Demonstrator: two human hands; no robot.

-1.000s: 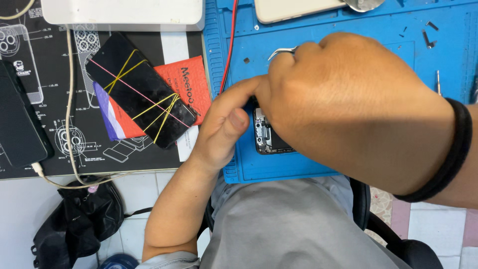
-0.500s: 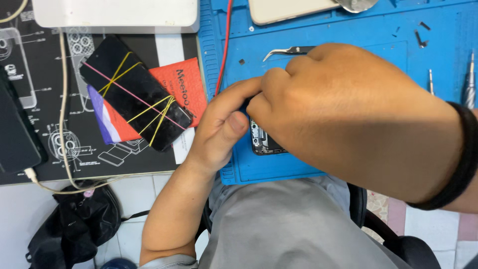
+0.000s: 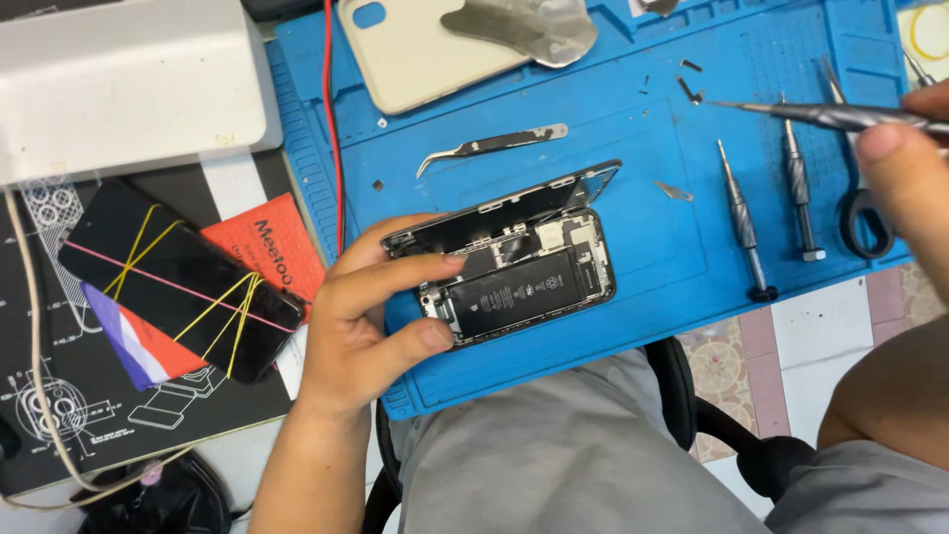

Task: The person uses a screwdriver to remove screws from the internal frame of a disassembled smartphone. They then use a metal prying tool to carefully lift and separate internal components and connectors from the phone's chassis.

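Spreading under everything is the blue repair mat [image 3: 633, 326], and near its front edge lies the one opened phone [image 3: 519, 267], its screen panel [image 3: 514, 203] hinged up along the far side and the black battery [image 3: 516, 292] showing. The left hand [image 3: 361, 316] steadies that phone, thumb and fingers pinched around its left end. The right hand [image 3: 905, 158], well apart at the right edge, grips a thin screwdriver [image 3: 820, 116] between its fingertips. The work looks to be at the screw stage inside the phone; placing that tip calls for a steady hold and a careful aim. Two more screwdrivers [image 3: 739, 220] lie on the mat, along with one pair of tweezers [image 3: 489, 146] and a few tiny loose screws [image 3: 689, 91].
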